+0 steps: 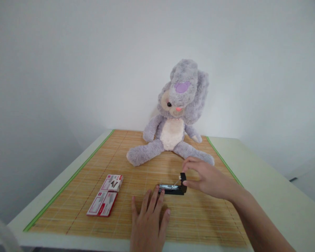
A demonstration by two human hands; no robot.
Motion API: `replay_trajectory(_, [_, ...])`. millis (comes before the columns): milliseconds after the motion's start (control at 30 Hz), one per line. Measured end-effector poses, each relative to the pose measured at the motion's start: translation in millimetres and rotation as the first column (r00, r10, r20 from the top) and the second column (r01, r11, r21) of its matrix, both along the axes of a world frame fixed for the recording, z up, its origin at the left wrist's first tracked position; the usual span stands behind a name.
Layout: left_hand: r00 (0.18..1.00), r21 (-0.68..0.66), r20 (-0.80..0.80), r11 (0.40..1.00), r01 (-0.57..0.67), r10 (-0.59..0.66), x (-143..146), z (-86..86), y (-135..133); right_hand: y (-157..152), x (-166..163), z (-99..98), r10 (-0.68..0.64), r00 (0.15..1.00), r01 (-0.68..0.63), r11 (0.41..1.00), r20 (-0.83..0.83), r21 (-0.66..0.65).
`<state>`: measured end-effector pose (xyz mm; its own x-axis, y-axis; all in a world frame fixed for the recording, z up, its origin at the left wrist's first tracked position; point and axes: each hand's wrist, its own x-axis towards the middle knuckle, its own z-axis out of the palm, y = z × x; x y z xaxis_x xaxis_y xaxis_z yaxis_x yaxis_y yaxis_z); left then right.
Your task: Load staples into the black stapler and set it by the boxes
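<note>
A small black stapler (171,189) lies on the bamboo mat with its top arm swung up at the right end and its metal staple channel exposed. My right hand (205,176) pinches the raised black top between thumb and fingers. At the stapler's left end, the fingertips of my left hand (150,218) touch the base; its fingers are stretched and spread, with the palm toward the mat. To the left lie two red and white boxes side by side: the farther box (111,182) carries a stapler picture, and the nearer box (102,203) is flatter.
Behind the hands, a grey plush rabbit (172,134) sits with its legs spread, close to the white wall. The green-edged bamboo mat (136,178) covers the middle of the pale table (267,196). A blurred pale curved object (4,232) shows at bottom left.
</note>
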<state>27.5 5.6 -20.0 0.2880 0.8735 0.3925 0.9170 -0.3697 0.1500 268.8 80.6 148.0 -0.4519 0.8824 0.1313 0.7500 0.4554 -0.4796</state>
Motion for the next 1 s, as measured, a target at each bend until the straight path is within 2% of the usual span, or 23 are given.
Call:
replay_trajectory(167, [0.999, -0.069, 0.033, 0.997, -0.028, 0.031, 1, 3.1, 0, -11, 47, -14.5, -0.056, 0.994, 0.051, 0.997, -0.089, -0.058])
replay_trajectory(333, [0.997, -0.126, 0.062, 0.991, -0.046, 0.054, 1, 8.8, 3, -23, 80, -42.0, -0.209, 0.972, 0.2, 0.975, -0.106, -0.096])
replay_trajectory(433, [0.996, -0.131, 0.069, 0.99, -0.045, 0.055, 2, 10.7, 5, -27, 92, -60.9, -0.252, 0.958, 0.235, 0.964, -0.14, -0.128])
replay_trajectory(567, [0.994, -0.084, 0.068, 0.993, -0.08, 0.085, 3, 6.9, 6, -32, 99, -85.3, -0.312, 0.934, 0.276, 0.939, -0.174, -0.205])
replay_trajectory(700, [0.998, -0.024, 0.05, 0.999, -0.027, 0.028, -2, -1.6, 8, -40, 98, -104.7, -0.375, 0.887, 0.304, 0.914, -0.271, -0.269])
replay_trajectory(833, [0.999, -0.018, 0.036, 1.0, 0.007, -0.006, -6, -5.7, 10, -47, 93, -115.5, -0.427, 0.829, 0.316, 0.89, -0.36, -0.329])
replay_trajectory(1000, [0.999, -0.05, 0.03, 0.998, 0.028, -0.026, -5, -1.1, 11, -53, 89, -126.8, -0.472, 0.763, 0.328, 0.872, -0.443, -0.364])
